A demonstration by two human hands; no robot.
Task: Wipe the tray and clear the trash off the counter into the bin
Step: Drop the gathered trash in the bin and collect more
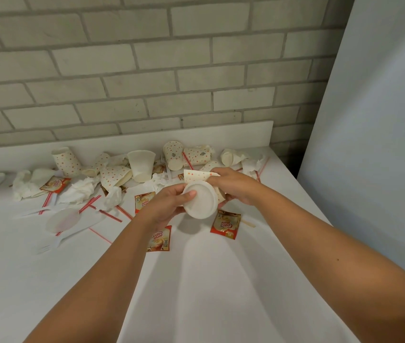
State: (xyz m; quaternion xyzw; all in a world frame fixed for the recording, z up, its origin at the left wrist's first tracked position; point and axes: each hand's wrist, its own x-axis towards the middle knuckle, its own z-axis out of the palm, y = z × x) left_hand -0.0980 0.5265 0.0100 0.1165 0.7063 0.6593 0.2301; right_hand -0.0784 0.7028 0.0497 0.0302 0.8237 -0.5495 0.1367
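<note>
Both forearms reach forward above the white counter [196, 280]. Left hand [167, 204] pinches a round white lid [202, 201], thumb on its face. Right hand [236, 185] grips a crushed dotted paper cup [195, 175] touching the lid.

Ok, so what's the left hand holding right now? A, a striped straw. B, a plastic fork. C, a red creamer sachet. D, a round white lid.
D: the left hand grips the round white lid at its edge, thumb on its face, while the right hand holds a crushed dotted cup just behind it.
</note>
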